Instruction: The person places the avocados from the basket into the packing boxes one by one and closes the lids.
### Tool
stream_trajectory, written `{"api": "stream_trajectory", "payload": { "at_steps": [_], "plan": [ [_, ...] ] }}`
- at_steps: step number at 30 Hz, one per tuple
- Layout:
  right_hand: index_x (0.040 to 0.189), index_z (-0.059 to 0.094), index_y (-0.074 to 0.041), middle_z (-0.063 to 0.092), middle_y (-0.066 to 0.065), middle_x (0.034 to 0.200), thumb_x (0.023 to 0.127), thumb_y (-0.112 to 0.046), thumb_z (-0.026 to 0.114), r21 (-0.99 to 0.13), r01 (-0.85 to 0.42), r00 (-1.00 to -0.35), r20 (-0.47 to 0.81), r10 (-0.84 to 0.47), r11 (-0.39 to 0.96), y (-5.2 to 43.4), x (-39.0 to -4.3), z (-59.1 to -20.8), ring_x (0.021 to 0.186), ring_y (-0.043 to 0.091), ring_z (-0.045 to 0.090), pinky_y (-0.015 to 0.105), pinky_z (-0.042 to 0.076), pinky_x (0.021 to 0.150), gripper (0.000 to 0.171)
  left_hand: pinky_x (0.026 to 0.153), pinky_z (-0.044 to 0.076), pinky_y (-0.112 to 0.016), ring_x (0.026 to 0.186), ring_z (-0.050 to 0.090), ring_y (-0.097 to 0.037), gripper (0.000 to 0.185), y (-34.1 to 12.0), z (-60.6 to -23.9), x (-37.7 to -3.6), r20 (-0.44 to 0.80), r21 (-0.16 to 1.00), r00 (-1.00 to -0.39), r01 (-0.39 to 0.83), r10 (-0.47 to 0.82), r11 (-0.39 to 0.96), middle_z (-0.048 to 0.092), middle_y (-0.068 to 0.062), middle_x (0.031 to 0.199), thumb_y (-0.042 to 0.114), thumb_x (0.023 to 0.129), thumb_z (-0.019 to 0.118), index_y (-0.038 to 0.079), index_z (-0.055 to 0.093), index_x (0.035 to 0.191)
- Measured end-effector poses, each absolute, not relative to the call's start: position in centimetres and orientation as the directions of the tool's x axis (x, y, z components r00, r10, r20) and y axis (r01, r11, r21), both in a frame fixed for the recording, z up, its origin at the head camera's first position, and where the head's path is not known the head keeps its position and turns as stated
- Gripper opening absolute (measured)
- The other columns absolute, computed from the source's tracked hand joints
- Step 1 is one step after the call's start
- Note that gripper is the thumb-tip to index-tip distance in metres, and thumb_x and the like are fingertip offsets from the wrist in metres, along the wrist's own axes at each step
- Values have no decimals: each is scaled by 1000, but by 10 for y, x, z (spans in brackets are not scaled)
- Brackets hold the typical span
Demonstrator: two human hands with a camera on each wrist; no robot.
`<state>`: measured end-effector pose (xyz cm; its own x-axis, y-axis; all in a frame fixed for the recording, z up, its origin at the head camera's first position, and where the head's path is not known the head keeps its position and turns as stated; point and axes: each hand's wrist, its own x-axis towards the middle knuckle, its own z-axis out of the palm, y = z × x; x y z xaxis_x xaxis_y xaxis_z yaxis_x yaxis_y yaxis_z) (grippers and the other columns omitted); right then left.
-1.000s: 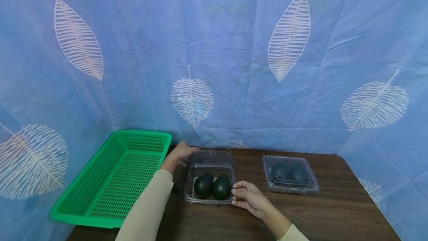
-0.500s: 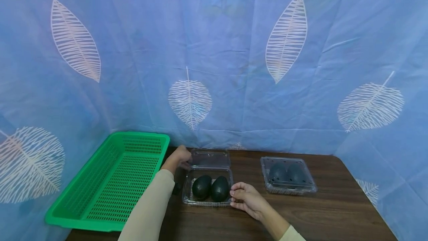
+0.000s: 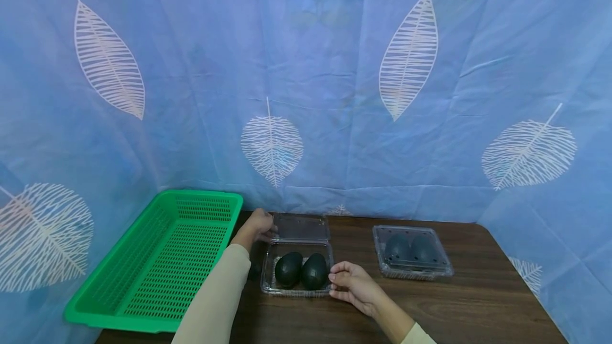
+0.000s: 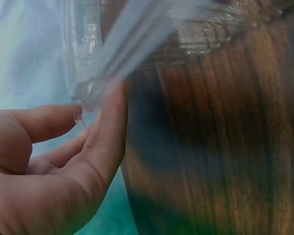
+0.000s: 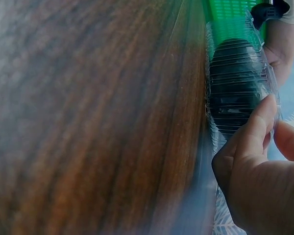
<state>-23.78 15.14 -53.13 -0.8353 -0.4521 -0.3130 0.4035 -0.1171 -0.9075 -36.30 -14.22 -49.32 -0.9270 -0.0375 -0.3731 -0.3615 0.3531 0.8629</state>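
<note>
Beside the green basket (image 3: pixel 158 259), both hands grip the open clamshell (image 3: pixel 296 275): left hand (image 3: pixel 258 225) its lid edge, right hand (image 3: pixel 351 284) its side.

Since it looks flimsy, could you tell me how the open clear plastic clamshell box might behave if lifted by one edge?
The open clear plastic clamshell box is thin-walled, so it would probably flex. Its two dark green avocados lie loose and would likely roll together. The flat-lying lid may flop.

Head view taken from above near edge of counter (image 3: pixel 459 307), faced forward and down toward curtain at far edge; whole scene seen from moderate distance.
Left wrist view held very close behind left hand (image 4: pixel 54 171), at lid (image 4: pixel 137 39) of open clamshell box (image 3: pixel 296 264).
Right wrist view held close along counter surface behind right hand (image 5: pixel 259 176), toward green basket (image 5: pixel 230 14).
Open clamshell box shared by all three views.
</note>
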Motion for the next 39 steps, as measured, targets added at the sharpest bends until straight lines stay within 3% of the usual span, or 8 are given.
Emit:
{"api": "stream_trajectory", "payload": {
  "at_steps": [6,14,23,29,32,39],
  "plan": [
    [116,51,-1,54,4,99,102,-8,63,-906,405,-834,-313,-454,-120,151,-238,-530,87,14,63,27,61,80,20,76,64,-47,87,75,-33,46,-139,-485,-363,-349,866,-936,-338,-39,369,58,-28,132,-10,99,54,-9,48,145],
    [118,50,3,56,4,97,102,-6,62,-916,385,-843,-301,-445,-109,152,-240,-529,86,14,64,26,61,79,22,60,60,-39,76,72,-29,29,-139,-473,-358,-269,887,-962,-266,-45,377,63,-21,106,-7,99,59,-7,56,128],
    [117,50,1,57,4,97,102,-6,61,-915,388,-840,-301,-452,-112,151,-241,-530,86,14,64,26,61,79,20,54,56,-32,78,72,-28,30,-137,-465,-352,-175,894,-983,-180,-49,411,65,-19,103,-10,97,59,-6,60,127],
    [118,49,1,56,4,99,102,-5,62,-915,387,-841,-299,-451,-116,150,-240,-531,87,14,64,27,61,80,21,56,52,-30,87,71,-33,29,-140,-455,-342,-87,866,-996,-90,-30,492,68,-23,103,-17,89,54,-4,66,113],
    [118,49,1,56,4,101,102,-5,61,-912,392,-841,-303,-448,-119,150,-239,-531,87,14,64,27,60,80,22,60,52,-30,92,70,-35,26,-143,-451,-337,-62,851,-998,-60,-14,522,70,-22,107,-13,90,56,-2,68,112],
    [120,48,2,56,4,102,102,-7,62,-904,410,-833,-317,-454,-122,150,-239,-530,86,14,64,26,60,80,24,65,57,-34,83,68,-25,23,-149,-447,-323,68,823,-998,60,6,565,73,-18,106,-6,92,62,-2,71,114]
  ]
}}
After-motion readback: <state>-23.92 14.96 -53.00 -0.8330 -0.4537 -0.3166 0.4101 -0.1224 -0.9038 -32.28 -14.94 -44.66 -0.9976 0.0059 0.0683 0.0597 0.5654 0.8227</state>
